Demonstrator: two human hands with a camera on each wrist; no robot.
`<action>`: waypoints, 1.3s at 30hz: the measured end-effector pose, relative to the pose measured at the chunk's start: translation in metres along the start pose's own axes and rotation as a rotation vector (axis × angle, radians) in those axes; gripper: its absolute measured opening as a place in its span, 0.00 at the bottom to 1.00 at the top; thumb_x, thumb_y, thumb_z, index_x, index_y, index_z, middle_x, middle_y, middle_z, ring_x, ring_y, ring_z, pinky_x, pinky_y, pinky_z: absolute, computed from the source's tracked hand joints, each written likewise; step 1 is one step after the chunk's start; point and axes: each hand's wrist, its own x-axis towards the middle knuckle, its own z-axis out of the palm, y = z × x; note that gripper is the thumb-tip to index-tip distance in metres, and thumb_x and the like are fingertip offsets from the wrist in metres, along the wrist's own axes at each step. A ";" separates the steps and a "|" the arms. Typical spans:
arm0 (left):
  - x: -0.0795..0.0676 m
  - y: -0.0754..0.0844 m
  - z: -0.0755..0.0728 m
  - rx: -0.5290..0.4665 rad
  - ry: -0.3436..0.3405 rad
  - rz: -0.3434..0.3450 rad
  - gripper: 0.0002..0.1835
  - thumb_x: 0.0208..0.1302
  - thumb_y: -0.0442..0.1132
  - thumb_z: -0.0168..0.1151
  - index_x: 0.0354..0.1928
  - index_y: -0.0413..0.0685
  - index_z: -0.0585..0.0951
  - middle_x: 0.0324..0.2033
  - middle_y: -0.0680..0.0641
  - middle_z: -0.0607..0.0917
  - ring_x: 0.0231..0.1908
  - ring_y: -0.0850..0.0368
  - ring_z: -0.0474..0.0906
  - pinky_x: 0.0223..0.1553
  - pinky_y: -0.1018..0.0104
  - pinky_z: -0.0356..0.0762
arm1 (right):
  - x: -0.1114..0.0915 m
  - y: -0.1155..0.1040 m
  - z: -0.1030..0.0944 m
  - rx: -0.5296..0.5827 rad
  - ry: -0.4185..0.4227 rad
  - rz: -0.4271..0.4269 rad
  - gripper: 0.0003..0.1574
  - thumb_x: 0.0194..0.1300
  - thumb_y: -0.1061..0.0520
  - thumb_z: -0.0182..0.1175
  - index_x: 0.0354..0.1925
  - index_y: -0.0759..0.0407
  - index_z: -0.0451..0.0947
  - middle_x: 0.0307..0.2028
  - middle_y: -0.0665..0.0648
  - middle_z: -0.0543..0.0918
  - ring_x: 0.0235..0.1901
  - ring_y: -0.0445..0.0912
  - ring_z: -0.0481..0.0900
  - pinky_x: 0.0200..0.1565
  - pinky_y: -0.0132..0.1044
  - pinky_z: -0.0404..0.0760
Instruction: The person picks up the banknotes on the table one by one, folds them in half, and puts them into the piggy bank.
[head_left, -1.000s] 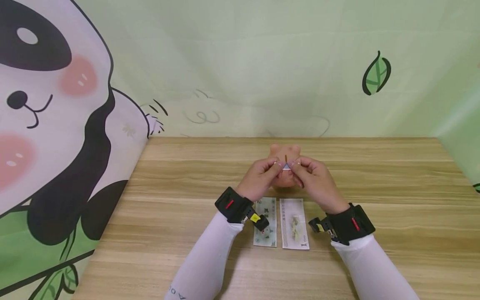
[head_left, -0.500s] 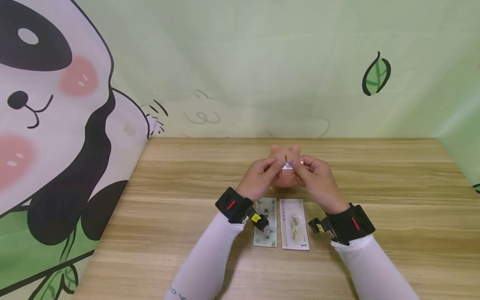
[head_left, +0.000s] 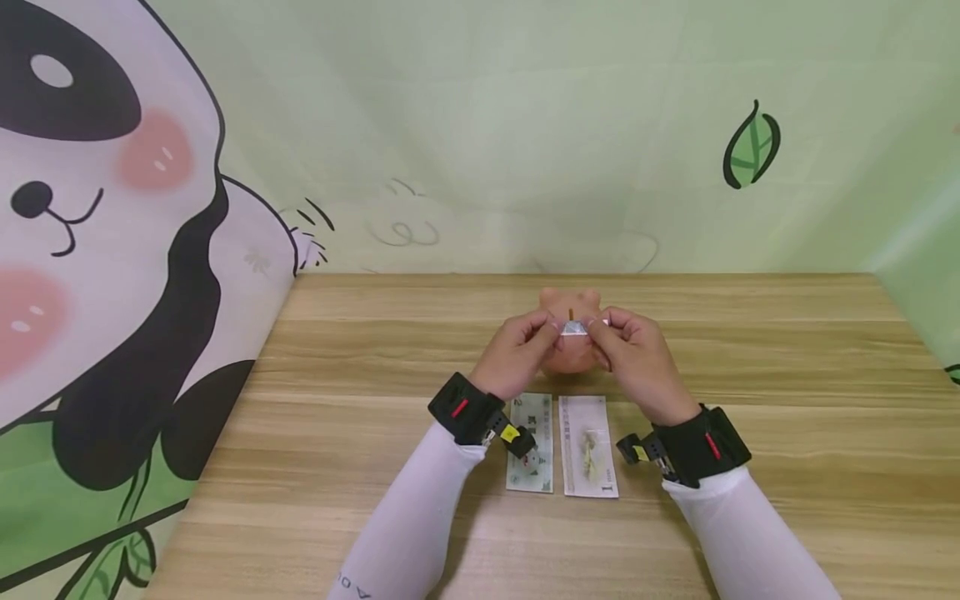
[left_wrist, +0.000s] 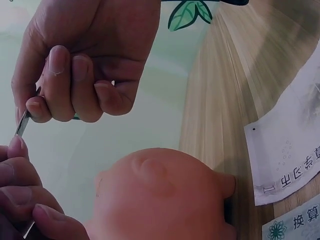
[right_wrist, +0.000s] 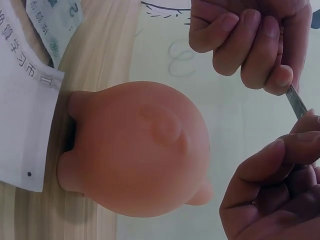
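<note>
A small folded banknote (head_left: 574,328) is stretched between my two hands, over a pink piggy bank (head_left: 570,360) with a narrow slot in its top. My left hand (head_left: 513,354) pinches the note's left end between thumb and forefinger; the right hand (head_left: 640,360) does the same at the right end. From the right wrist view, the note (right_wrist: 296,102) appears edge-on as a thin strip, apart from the piggy bank (right_wrist: 145,150). The left wrist view has the right hand (left_wrist: 90,60) at top and part of the left hand (left_wrist: 30,195) lower left.
Two flat play banknotes lie side by side on the wooden table (head_left: 337,433) in front of the piggy bank: a green one (head_left: 542,429) on the left, a whitish one (head_left: 588,446) on the right. A green curtain (head_left: 480,167) with a panda print stands behind.
More of the folded banknote shows between my thumbs than a second ago, now as a wider whitish strip. Both hands stay over the piggy bank and shift only slightly.
</note>
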 end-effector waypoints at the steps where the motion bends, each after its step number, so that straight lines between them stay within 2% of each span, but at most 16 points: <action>1: 0.000 0.000 0.000 -0.005 0.010 -0.005 0.18 0.83 0.44 0.49 0.36 0.42 0.80 0.25 0.52 0.72 0.28 0.59 0.68 0.29 0.69 0.67 | 0.000 0.000 0.000 0.005 0.005 0.001 0.19 0.80 0.54 0.54 0.33 0.66 0.72 0.17 0.44 0.69 0.19 0.38 0.65 0.22 0.30 0.63; 9: 0.001 -0.002 -0.004 0.010 0.143 -0.006 0.15 0.81 0.44 0.52 0.38 0.44 0.82 0.24 0.52 0.72 0.27 0.58 0.68 0.29 0.68 0.67 | 0.000 -0.003 -0.001 0.011 0.040 -0.004 0.21 0.79 0.55 0.55 0.31 0.69 0.71 0.16 0.45 0.68 0.19 0.39 0.64 0.21 0.31 0.61; 13: 0.002 -0.003 -0.005 0.066 0.207 -0.016 0.10 0.78 0.43 0.57 0.45 0.45 0.83 0.31 0.51 0.77 0.34 0.56 0.72 0.34 0.68 0.69 | 0.000 -0.002 -0.002 0.003 0.040 -0.011 0.22 0.80 0.55 0.55 0.33 0.72 0.70 0.16 0.45 0.69 0.19 0.39 0.64 0.20 0.32 0.60; 16: 0.004 -0.004 -0.004 0.098 0.225 -0.017 0.11 0.75 0.43 0.61 0.51 0.44 0.82 0.39 0.47 0.81 0.40 0.52 0.76 0.41 0.66 0.75 | 0.001 -0.002 -0.002 0.002 0.039 -0.005 0.22 0.80 0.54 0.55 0.33 0.72 0.71 0.17 0.45 0.69 0.19 0.39 0.65 0.20 0.31 0.60; 18: 0.004 -0.004 -0.003 0.120 0.220 -0.015 0.15 0.74 0.43 0.62 0.55 0.44 0.82 0.47 0.45 0.81 0.47 0.49 0.78 0.48 0.62 0.79 | 0.001 -0.001 -0.002 0.006 0.041 0.002 0.22 0.80 0.53 0.55 0.33 0.72 0.71 0.17 0.45 0.70 0.19 0.39 0.65 0.21 0.31 0.61; 21: 0.003 -0.005 -0.001 0.154 0.199 -0.016 0.22 0.72 0.46 0.65 0.64 0.47 0.79 0.58 0.42 0.76 0.57 0.45 0.75 0.57 0.53 0.78 | 0.001 -0.001 -0.002 0.001 0.053 0.015 0.21 0.80 0.53 0.54 0.33 0.68 0.73 0.17 0.46 0.71 0.20 0.40 0.67 0.23 0.31 0.65; 25: 0.004 -0.008 0.002 0.230 0.157 -0.028 0.29 0.70 0.48 0.67 0.72 0.58 0.75 0.71 0.38 0.66 0.68 0.40 0.69 0.66 0.43 0.75 | 0.001 -0.001 -0.002 -0.001 0.089 0.040 0.19 0.78 0.53 0.57 0.32 0.65 0.74 0.21 0.46 0.78 0.24 0.40 0.74 0.28 0.30 0.77; 28: 0.004 -0.010 0.005 0.288 0.124 -0.034 0.31 0.71 0.48 0.67 0.74 0.61 0.73 0.77 0.35 0.61 0.73 0.36 0.66 0.69 0.37 0.72 | 0.002 0.000 -0.002 0.008 0.114 0.045 0.17 0.76 0.55 0.60 0.32 0.66 0.74 0.26 0.47 0.84 0.28 0.40 0.81 0.33 0.31 0.84; 32: 0.005 -0.012 0.004 0.328 0.092 -0.033 0.32 0.72 0.47 0.66 0.76 0.60 0.70 0.79 0.36 0.59 0.75 0.35 0.64 0.71 0.36 0.68 | 0.003 0.001 -0.002 0.027 0.140 0.040 0.15 0.74 0.57 0.63 0.32 0.66 0.75 0.28 0.47 0.86 0.30 0.39 0.86 0.37 0.31 0.87; 39: 0.004 -0.012 0.003 0.357 0.044 -0.050 0.34 0.73 0.44 0.64 0.78 0.53 0.67 0.79 0.40 0.62 0.77 0.41 0.62 0.77 0.45 0.63 | 0.003 0.003 -0.003 0.066 0.144 0.050 0.15 0.72 0.58 0.65 0.31 0.64 0.73 0.28 0.47 0.86 0.29 0.39 0.87 0.37 0.31 0.89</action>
